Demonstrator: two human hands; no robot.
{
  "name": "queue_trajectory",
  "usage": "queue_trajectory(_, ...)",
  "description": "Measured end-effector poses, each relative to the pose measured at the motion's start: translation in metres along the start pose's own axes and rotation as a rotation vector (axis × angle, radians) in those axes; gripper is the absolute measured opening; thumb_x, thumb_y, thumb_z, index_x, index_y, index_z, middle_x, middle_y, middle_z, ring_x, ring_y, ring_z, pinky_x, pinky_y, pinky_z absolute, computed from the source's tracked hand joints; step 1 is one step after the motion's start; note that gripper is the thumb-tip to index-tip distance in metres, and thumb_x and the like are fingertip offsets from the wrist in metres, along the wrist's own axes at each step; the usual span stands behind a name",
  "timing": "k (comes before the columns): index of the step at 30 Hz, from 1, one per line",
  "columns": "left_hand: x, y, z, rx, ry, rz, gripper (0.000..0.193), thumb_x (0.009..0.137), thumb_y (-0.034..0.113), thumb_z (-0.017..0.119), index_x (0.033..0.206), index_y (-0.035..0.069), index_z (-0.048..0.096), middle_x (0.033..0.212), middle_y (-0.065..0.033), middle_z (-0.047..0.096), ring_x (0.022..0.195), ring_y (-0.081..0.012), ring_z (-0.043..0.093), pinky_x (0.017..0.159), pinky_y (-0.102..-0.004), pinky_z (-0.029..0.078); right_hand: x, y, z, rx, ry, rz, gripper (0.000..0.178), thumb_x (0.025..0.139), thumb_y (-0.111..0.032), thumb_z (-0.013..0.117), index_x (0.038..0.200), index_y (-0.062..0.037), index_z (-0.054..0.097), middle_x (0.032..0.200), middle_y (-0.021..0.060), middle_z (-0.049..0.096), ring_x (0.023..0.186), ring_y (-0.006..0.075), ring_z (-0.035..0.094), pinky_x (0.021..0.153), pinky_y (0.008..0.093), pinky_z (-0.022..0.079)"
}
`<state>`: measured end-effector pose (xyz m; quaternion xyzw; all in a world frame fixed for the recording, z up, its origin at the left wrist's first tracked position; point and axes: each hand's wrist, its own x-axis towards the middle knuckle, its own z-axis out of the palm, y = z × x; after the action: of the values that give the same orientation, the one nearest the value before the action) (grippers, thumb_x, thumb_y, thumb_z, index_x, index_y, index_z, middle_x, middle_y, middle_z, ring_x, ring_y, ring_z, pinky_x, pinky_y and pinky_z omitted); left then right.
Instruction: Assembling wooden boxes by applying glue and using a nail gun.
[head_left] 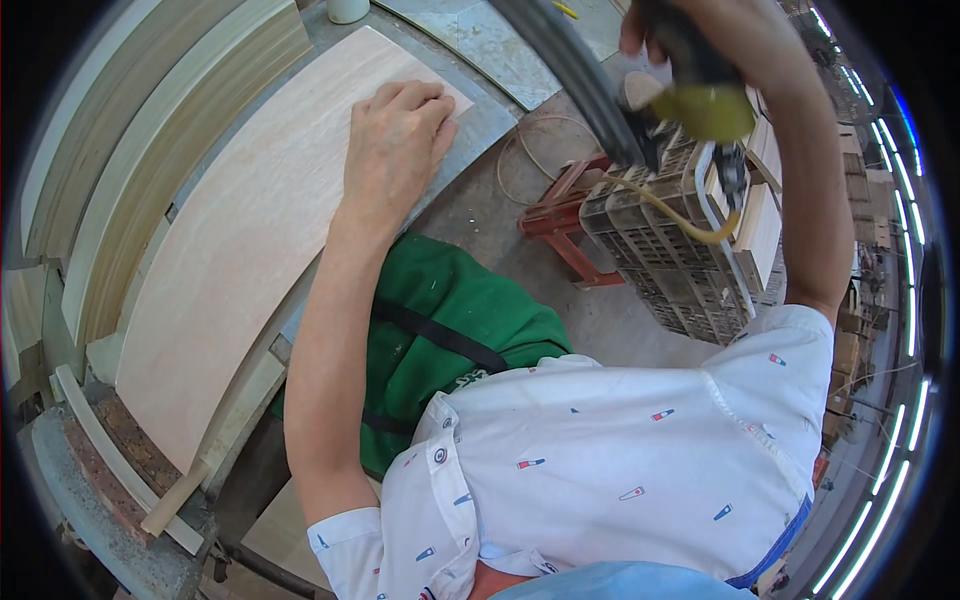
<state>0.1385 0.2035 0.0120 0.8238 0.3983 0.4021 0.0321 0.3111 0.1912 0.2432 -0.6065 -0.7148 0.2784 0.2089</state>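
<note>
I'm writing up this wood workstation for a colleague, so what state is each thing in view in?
Pale, curved-edged wooden board: lying flat
Bare left hand: resting on the board, fingers bent
Bare right hand: gripping the tool
Black and yellow-green handheld tool: raised off the board; running or not, unclear
Thin yellow hose: curved, slack
Brown slatted plastic crate: holding wooden pieces
</note>
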Motion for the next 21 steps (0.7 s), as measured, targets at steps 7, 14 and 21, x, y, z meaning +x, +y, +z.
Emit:
queue_trajectory(7, 0.001, 0.003, -0.003, 0.048, -0.013, -0.006, 0.016, 0.082, 0.014, 0.065, 0.093, 0.004, 0.070, 0.102, -0.0053, 0.067, 0.097, -0.0248, 0.060, 0.083, -0.0374, 0.046, -0.014, 0.049, 0.017, 0.040, -0.255, 0.235, 0.033, 0.085, -0.020, 0.060, 0.104, 0.0071, 0.054, 0.076, 0.0080, 0.061, 0.060, 0.0130, 0.060, 0.052, 0.0259, 0.048)
queue_trajectory(14, 0.000, 0.001, 0.001, 0.047, -0.002, -0.006, 0.015, 0.082, 0.017, 0.065, 0.091, 0.007, 0.070, 0.099, -0.0019, 0.065, 0.099, -0.0204, 0.058, 0.081, -0.0363, 0.043, -0.020, 0.056, 0.031, 0.169, -0.255, 0.044, 0.030, 0.088, -0.023, 0.061, 0.109, -0.0006, 0.055, 0.079, 0.0046, 0.062, 0.054, 0.0058, 0.057, 0.047, 0.0206, 0.045)
queue_trajectory(21, 0.000, 0.001, 0.001, 0.040, -0.006, -0.008, 0.015, 0.081, 0.017, 0.065, 0.091, 0.006, 0.071, 0.100, -0.0020, 0.066, 0.099, -0.0203, 0.058, 0.082, -0.0357, 0.042, -0.014, 0.036, 0.023, 0.143, -0.355, 0.338, 0.025, 0.087, -0.015, 0.059, 0.100, 0.0060, 0.054, 0.071, 0.0078, 0.060, 0.056, 0.0131, 0.059, 0.048, 0.0249, 0.046)
